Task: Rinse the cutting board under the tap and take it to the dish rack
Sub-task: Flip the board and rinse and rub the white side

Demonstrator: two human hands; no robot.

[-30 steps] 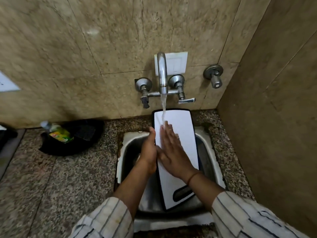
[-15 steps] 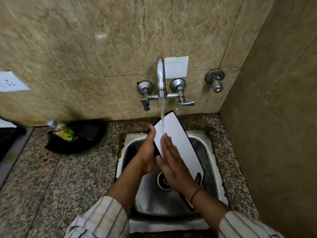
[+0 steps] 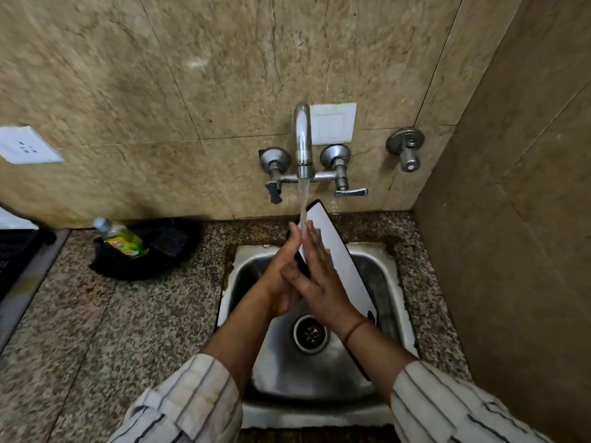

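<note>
A white cutting board [image 3: 339,260] with a black rim stands nearly on edge over the steel sink [image 3: 377,266], its top corner under the running tap [image 3: 303,142]. My left hand [image 3: 283,276] grips its left edge from behind. My right hand [image 3: 316,276] lies flat with fingers spread against the white face. Water streams down onto the board and my fingers. The board's lower part is hidden behind my right forearm. No dish rack can be made out for certain.
A black pan [image 3: 144,251] holding a green dish-soap bottle [image 3: 123,239] sits on the granite counter [image 3: 112,330] left of the sink. A dark crate-like thing [image 3: 16,251] shows at the far left edge. A tiled wall [image 3: 511,219] stands close on the right.
The board has tipped from lying flat across the sink to standing almost on edge, its face turned right. Both hands stayed on it under the water.
</note>
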